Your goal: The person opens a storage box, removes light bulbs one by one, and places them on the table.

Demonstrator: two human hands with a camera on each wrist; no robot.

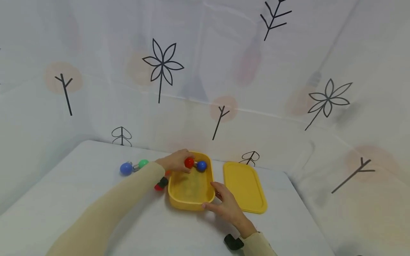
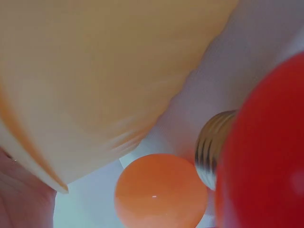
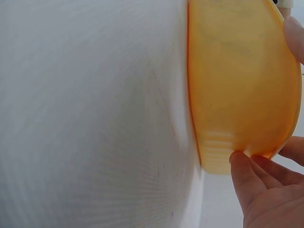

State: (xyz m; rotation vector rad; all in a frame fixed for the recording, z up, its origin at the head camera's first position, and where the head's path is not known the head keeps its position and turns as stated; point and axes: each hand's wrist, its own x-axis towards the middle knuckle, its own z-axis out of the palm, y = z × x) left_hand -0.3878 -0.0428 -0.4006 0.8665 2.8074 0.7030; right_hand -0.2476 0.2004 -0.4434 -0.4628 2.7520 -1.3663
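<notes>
My left hand (image 1: 176,161) reaches over the left rim of a yellow plastic container (image 1: 190,207) and holds a red light bulb (image 1: 189,163) between thumb and fingers. Beside it inside lies a blue bulb (image 1: 201,165); a metal screw base shows between the two. My right hand (image 1: 225,206) grips the container's near right corner, thumb on the near side and fingers (image 3: 242,175) against the outer wall. In the left wrist view, an orange bulb (image 2: 161,192) and another red bulb (image 2: 270,156) lie outside the container; only part of the left hand shows there.
A yellow lid (image 1: 245,186) lies flat right of the container. On the left are a blue bulb (image 1: 126,169) and a green bulb (image 1: 143,163), partly behind the left sleeve. A patterned white cloth (image 1: 198,71) hangs behind the white table (image 1: 144,227).
</notes>
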